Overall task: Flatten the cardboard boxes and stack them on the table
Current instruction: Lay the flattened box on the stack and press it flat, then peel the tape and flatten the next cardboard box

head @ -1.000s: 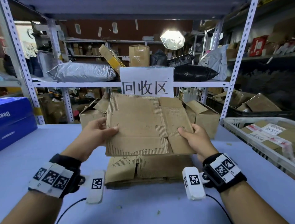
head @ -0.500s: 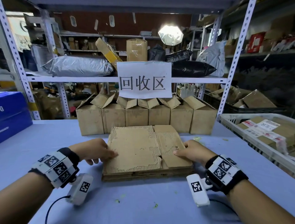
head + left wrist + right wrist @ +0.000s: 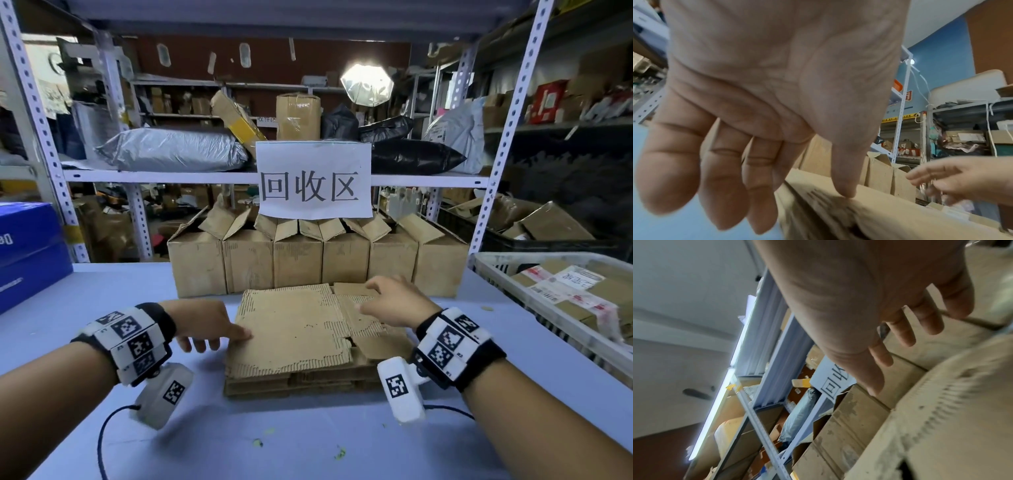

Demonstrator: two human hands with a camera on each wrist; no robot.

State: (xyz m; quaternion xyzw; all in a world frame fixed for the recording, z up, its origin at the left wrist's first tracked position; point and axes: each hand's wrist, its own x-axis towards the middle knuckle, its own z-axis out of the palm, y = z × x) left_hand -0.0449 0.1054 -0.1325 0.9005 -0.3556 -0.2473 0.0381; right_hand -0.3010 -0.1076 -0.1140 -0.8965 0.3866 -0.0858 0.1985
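Observation:
A stack of flattened cardboard boxes (image 3: 298, 339) lies on the blue table (image 3: 308, 442) in front of me. My left hand (image 3: 222, 339) is at the stack's left edge, its thumb tip touching the top sheet (image 3: 869, 211) and its fingers (image 3: 721, 178) hanging relaxed beside it. My right hand (image 3: 373, 298) hovers over the stack's back right part with its fingers (image 3: 900, 332) spread and holding nothing. Behind the stack stands a row of several upright brown boxes (image 3: 298, 263) with their top flaps open.
A white plastic basket (image 3: 486, 263) with labelled parcels sits at the right. A blue carton (image 3: 27, 250) lies at the far left. A paper sign (image 3: 313, 181) hangs from the shelf rail above the row of boxes. Metal shelf posts (image 3: 496, 147) flank the table.
The flattened sheet, held up in both hands a second ago, now lies on the stack. My right hand has let go and moved back over it; my left keeps only a thumb on it.

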